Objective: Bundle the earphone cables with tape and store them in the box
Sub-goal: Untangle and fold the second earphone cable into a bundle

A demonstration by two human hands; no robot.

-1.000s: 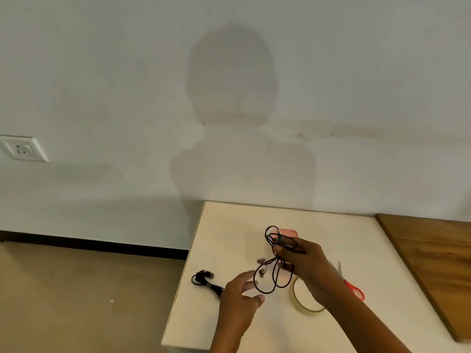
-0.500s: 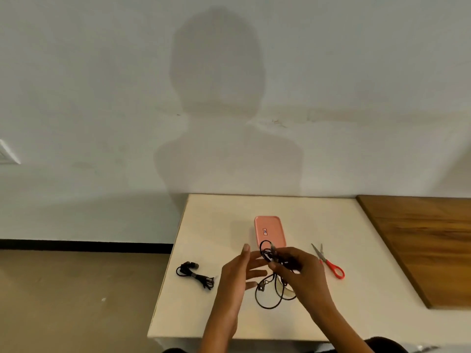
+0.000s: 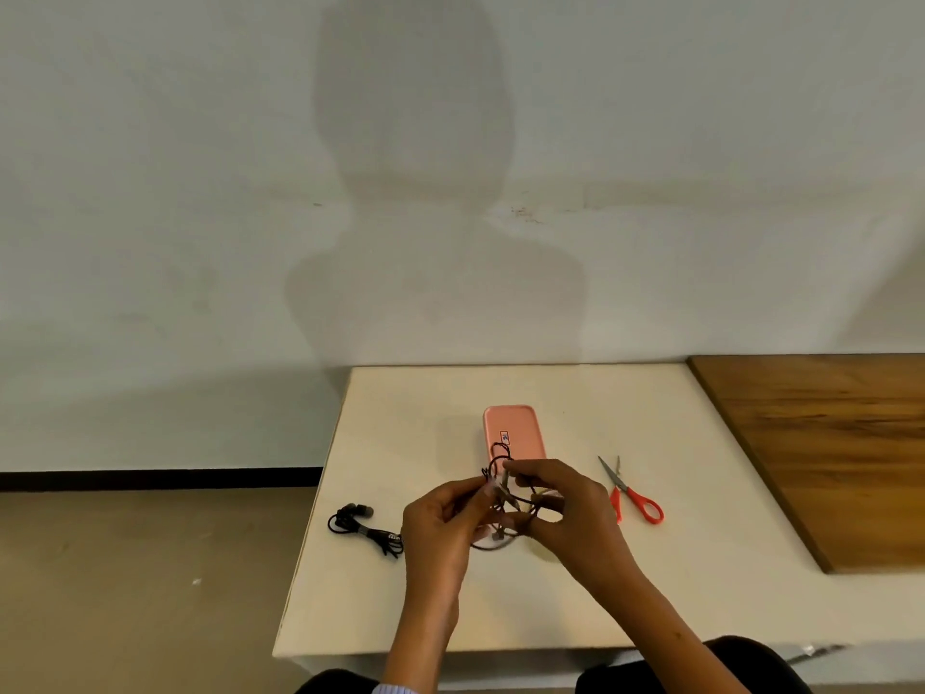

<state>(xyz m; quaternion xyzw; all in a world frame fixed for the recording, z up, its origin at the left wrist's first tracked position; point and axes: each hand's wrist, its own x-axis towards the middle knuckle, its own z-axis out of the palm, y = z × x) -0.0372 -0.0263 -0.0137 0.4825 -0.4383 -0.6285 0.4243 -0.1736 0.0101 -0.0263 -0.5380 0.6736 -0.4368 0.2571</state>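
Since half a second ago the left hand (image 3: pixel 440 523) has closed in and now pinches the looped black earphone cable (image 3: pixel 500 468) that the right hand (image 3: pixel 565 513) also grips, both raised just above the cream table (image 3: pixel 675 568). Thin glossy wire, tangled between the fingers, so its ends are hard to make out. Just beyond sits the smooth pink rounded box (image 3: pixel 513 430), lid shut. A second coiled earphone (image 3: pixel 363 525) lies left, red-handled scissors (image 3: pixel 631 495) right.

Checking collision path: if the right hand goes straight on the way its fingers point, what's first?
The right hand points left, so it likely meets the left hand first; both already hold the cable between them. Depth is unclear.
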